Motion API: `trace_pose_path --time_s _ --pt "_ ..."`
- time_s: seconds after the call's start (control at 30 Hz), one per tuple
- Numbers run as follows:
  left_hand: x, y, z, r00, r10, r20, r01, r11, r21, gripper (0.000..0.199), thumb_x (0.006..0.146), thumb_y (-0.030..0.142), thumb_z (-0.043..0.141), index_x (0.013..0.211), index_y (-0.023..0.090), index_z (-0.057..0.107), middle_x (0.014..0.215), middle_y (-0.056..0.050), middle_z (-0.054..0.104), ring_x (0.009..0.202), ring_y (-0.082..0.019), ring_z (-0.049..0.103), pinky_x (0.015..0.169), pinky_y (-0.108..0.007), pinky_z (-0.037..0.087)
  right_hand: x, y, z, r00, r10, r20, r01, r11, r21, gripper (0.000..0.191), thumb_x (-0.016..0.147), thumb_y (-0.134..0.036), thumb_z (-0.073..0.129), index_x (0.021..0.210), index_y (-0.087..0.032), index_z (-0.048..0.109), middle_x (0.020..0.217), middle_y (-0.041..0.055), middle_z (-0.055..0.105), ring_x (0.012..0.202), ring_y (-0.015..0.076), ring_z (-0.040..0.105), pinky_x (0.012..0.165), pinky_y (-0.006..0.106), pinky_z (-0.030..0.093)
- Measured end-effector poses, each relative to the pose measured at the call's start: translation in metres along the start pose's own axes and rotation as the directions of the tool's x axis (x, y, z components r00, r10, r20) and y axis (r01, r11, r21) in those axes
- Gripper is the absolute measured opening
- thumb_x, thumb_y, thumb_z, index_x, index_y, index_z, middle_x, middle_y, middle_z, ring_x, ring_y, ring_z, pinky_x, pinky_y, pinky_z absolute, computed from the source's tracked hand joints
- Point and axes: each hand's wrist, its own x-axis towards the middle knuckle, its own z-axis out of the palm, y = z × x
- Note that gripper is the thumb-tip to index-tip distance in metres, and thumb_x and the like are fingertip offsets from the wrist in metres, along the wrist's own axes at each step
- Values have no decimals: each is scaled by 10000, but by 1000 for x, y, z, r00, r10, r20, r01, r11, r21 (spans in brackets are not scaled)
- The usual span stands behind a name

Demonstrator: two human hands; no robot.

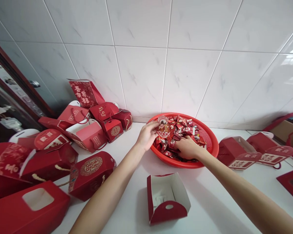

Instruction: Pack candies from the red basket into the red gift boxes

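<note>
A red plastic basket (pixel 212 143) holds many small red wrapped sweets (pixel 189 130). At its left side my left hand (pixel 147 135) is closed on a red packet (pixel 164 127) with printed figures, held over the sweets. Inside the basket my right hand (pixel 187 147) reaches down among the sweets; its fingertips are hidden there, so what they hold cannot be made out. In front of the basket an open red box (pixel 168 210) with a white inside stands on the white table (pixel 197 201); nothing shows in it.
Several red gift boxes (pixel 91 169) crowd the left side, some with rope handles. More red boxes (pixel 239 152) stand at the right. A tiled wall (pixel 141 78) rises behind the table. Keys (pixel 11 123) hang from a door at far left.
</note>
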Motion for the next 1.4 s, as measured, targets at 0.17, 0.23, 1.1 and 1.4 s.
trace_pose_path --time_s 0.17,0.23,1.1,1.4 --pt "-1 3 2 999 -29 -12 29 999 -29 90 679 52 725 661 130 684 666 -27 701 607 -117 623 584 -219 482 -3 19 -2 995 -56 -79 78 948 310 206 919 -318 514 752 -200 536 657 -24 574 655 161 579 671 289 459" --pt "0 5 2 999 -43 -24 42 998 -43 106 696 43 714 657 133 673 652 -21 689 594 -113 621 583 -218 487 -4 24 0 988 -26 -155 110 819 564 231 914 -421 529 834 -204 541 642 -37 543 617 150 543 595 271 435" --pt "7 4 -6 997 -71 -25 70 997 -19 92 770 49 672 720 122 695 677 -28 694 594 -118 630 584 -228 521 -14 31 -8 914 218 -343 306 186 934 367 712 -403 840 982 -214 678 891 22 735 862 207 680 808 355 504" --pt "2 6 0 997 -70 -37 70 998 -2 153 772 44 649 646 127 678 619 -15 651 559 -111 586 553 -232 484 -14 30 -7 866 311 -390 355 165 920 394 662 -418 886 928 -219 674 763 0 720 722 181 670 681 312 508"
